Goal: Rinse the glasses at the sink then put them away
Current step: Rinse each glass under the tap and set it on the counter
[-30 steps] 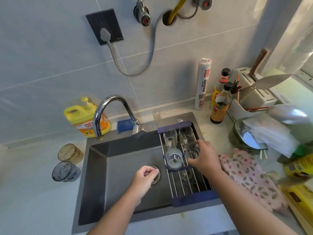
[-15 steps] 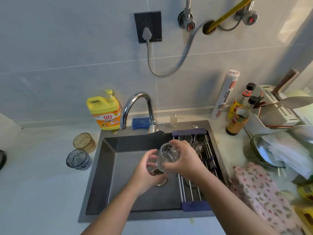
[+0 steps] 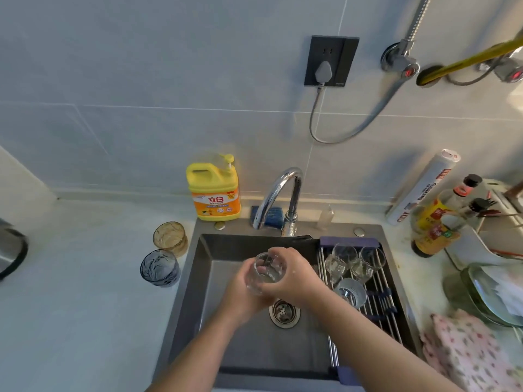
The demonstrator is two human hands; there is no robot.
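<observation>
1. Change of position: the glass [image 3: 266, 271] has left the rack [image 3: 392, 318] on the right side of the sink [image 3: 195, 301]. It is now over the middle of the basin, just in front of the tap [image 3: 278, 193].
2. Hands: the right hand [image 3: 295, 278] wraps the right and far side of the glass. The left hand [image 3: 243, 295], which a second ago hung free above the drain [image 3: 284, 311], now cups the lower left side. The fingers of both hands are curled round the glass.
3. Water: no stream can be made out at the spout.
4. Meaning: the glass appears to be in place for rinsing, and the tap probably still needs opening.
5. Remaining work: three clear glasses [image 3: 339, 261] are on the rack. An amber glass [image 3: 169, 237] and a blue glass [image 3: 160, 267] stand on the desk left of the sink. None has been put away.
</observation>
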